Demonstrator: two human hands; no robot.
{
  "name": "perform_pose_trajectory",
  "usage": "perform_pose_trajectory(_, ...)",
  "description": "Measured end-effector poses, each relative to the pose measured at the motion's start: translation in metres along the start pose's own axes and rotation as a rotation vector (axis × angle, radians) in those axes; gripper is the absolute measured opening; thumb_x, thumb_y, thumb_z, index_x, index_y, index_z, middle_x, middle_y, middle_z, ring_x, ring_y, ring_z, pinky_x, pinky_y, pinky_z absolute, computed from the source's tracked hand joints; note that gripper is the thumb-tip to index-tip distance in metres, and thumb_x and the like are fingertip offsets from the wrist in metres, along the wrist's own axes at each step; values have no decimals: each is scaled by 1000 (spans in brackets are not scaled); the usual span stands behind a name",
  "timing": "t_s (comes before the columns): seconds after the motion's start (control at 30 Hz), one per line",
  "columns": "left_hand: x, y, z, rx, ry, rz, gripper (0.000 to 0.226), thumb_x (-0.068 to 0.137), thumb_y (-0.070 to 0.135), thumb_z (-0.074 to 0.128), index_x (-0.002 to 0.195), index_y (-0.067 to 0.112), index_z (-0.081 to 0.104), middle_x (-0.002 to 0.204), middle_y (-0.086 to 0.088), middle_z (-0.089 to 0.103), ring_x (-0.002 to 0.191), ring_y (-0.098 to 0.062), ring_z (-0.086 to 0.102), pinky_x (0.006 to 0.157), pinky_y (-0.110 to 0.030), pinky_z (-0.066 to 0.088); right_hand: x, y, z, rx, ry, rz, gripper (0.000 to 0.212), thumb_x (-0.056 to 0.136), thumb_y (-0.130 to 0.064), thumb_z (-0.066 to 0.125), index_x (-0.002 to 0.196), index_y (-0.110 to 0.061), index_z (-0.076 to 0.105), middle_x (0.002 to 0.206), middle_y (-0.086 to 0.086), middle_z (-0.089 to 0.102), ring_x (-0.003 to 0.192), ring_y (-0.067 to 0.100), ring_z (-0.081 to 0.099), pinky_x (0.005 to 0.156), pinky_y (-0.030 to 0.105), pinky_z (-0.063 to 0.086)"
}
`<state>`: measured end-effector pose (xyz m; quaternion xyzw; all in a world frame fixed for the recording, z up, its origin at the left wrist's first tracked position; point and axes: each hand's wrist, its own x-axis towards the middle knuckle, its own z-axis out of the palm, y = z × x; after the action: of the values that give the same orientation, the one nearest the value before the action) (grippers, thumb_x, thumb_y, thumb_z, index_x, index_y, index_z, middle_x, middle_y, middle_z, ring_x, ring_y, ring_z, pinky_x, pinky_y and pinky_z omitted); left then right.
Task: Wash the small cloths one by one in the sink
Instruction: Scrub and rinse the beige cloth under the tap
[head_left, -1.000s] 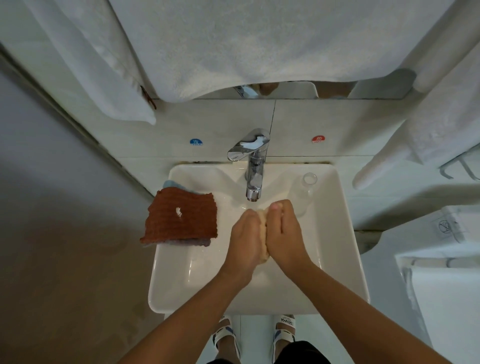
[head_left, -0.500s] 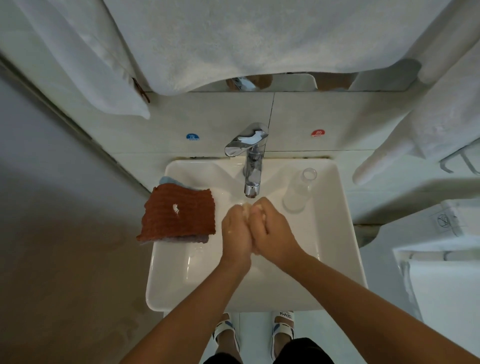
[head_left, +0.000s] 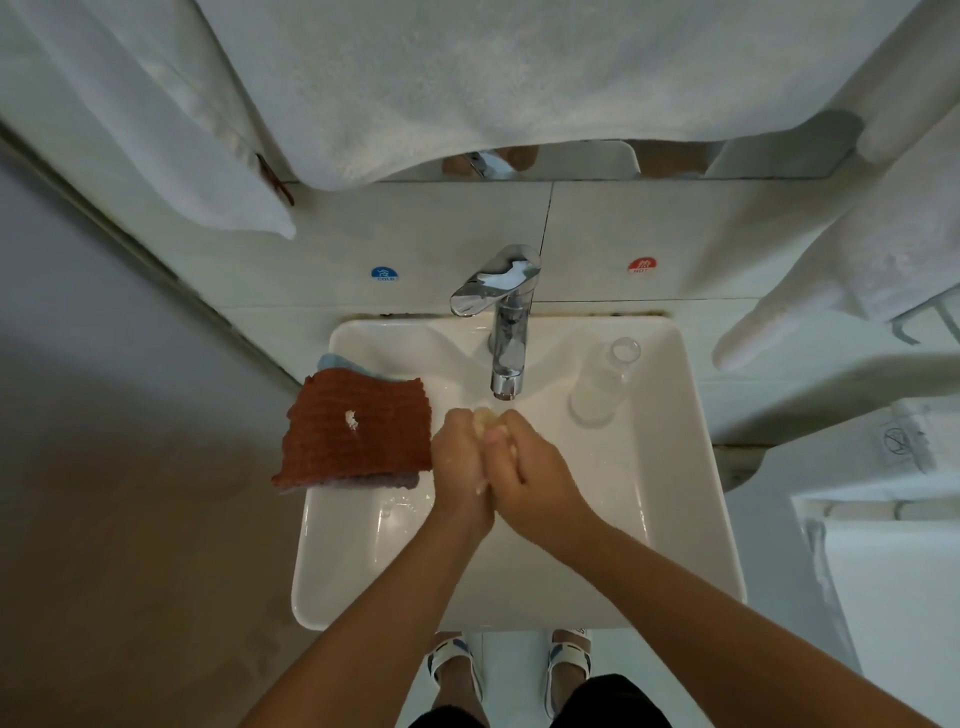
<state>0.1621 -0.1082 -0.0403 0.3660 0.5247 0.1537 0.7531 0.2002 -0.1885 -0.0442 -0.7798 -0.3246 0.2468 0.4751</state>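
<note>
The fingers of both hands were curled and pressed together around a small pale cloth (head_left: 485, 418), of which only a wadded bit showed at the fingertips, just below the spout of the faucet (head_left: 506, 338). The left hand (head_left: 462, 467) and the right hand (head_left: 530, 467) met knuckle to knuckle over the middle of the sink (head_left: 675, 519), gripping the cloth between them; whether water was running could not be told. Both forearms reached up from the near rim, the right one angling in from the side. As a judgement, this cloth was mid-wash, not yet rinsed out or set aside. A rust-brown cloth (head_left: 358, 431) lay on the sink's left rim atop a blue cloth (head_left: 337, 362) and a greyish one, apparently waiting their turn. A clear glass (head_left: 602, 384) stood right of the faucet
</note>
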Motion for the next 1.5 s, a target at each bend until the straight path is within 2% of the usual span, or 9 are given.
perform_pose_trajectory(0.4,3,-11,6,136,-64,-61,27,81,31,47,60,21,61,59,-3,58,51,-16,57,49,-25,44,16,9,-10,99,167,160,26,108,-25,37,83,-20,45,67,-4,52,61,10,52,65,38,46)
perform_pose_trajectory(0.5,9,-2,3,158,32,-10,29,86,19,41,57,19,40,60,-3,40,56,-18,44,54,-27,37,4,2,2,-9,3,56,22,103,-34,36,85,-25,44,69,-3,54,61,9,54,60,31,44)
perform_pose_trajectory(0.67,3,-18,6,81,-15,-32,28,79,29,46,53,23,56,53,1,50,45,-15,47,45,-22,34,19,8,-8,192,134,171,28,108,-21,38,83,-11,46,68,0,48,62,10,48,62,39,44)
perform_pose_trajectory(0.8,7,-8,1,94,99,-7,34,80,22,45,45,21,46,51,1,47,54,-21,47,51,-25,38,0,6,2,30,-38,55,24,104,-32,40,84,-19,45,67,-9,50,60,5,49,59,28,42)
perform_pose_trajectory(0.93,-4,-18,9,180,-8,30,22,62,40,50,47,26,55,56,2,52,51,-14,49,47,-24,37,10,11,-6,199,130,185,27,108,-18,39,82,-16,45,67,-3,49,59,6,48,60,35,43)
perform_pose_trajectory(1.07,5,-6,3,134,69,102,29,76,15,48,49,19,37,52,3,36,53,-17,37,45,-23,33,-3,2,3,67,-35,81,24,104,-31,35,87,-18,46,68,-4,49,60,6,47,59,32,42)
perform_pose_trajectory(1.2,-2,-14,8,184,-8,84,33,78,22,49,47,26,42,54,4,43,50,-12,42,43,-22,35,10,4,-5,213,150,194,29,109,-21,35,82,-15,43,68,1,48,63,12,48,66,45,47)
perform_pose_trajectory(1.33,6,-4,1,74,74,102,36,85,8,44,53,22,35,57,1,34,53,-15,35,46,-24,33,-7,-1,3,68,-52,99,26,103,-32,33,88,-17,47,69,1,50,60,10,49,59,35,43)
perform_pose_trajectory(1.5,2,-7,7,166,-21,48,41,87,14,49,47,23,49,52,3,48,48,-14,48,42,-21,40,7,3,-3,242,157,237,31,109,-18,35,79,-16,43,68,0,49,62,11,49,64,38,45)
